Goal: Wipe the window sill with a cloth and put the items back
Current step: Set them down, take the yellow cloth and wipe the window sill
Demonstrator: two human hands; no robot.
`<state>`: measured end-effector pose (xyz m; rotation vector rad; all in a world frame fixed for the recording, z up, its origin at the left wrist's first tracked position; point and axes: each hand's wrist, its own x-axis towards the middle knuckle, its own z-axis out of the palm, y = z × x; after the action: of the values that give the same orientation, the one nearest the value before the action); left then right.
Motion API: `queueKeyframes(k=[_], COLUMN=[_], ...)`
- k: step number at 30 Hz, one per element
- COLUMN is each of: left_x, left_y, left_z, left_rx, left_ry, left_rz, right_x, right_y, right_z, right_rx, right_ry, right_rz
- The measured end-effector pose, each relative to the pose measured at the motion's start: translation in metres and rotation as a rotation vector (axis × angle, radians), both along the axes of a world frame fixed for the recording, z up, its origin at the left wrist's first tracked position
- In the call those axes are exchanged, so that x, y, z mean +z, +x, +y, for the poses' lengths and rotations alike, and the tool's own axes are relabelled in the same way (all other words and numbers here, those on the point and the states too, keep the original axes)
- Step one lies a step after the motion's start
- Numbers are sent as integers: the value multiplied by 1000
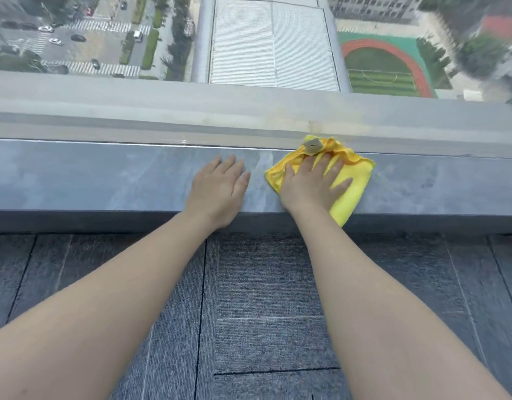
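Observation:
A grey stone window sill (104,180) runs across the view below the glass. A yellow cloth (350,194) with a small grey tag lies on it right of centre, one corner hanging over the front edge. My right hand (312,183) presses flat on the cloth, fingers spread, fingertips near the window frame. My left hand (220,189) rests palm down on the bare sill just left of the cloth, holding nothing. No other items show on the sill.
The window frame (249,131) borders the sill at the back, with glass above looking down on streets and a sports field. Grey carpet tiles (263,313) cover the floor below the sill's front edge.

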<state>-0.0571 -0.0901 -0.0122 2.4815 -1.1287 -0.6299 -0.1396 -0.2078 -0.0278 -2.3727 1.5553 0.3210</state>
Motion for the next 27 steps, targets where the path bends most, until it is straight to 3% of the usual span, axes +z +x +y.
queueKeyframes(k=[5,8,22,27], left_x=[-3,-3,-3,-5], left_y=[-15,-31,-113,-120], left_z=[-2,-11,-97,-98], left_rx=[64,70,26,35], left_ry=[-20,-38,21,64], left_rz=[-34,-42,-51,-55], right_x=[2,4,1,-2], right_y=[-27,-43,-140,-127], right_z=[1,-13,-115,-120], right_rx=[559,681,313,46], right_ry=[-21,21,-55,-55], right_rz=[-91,-91,15,-1])
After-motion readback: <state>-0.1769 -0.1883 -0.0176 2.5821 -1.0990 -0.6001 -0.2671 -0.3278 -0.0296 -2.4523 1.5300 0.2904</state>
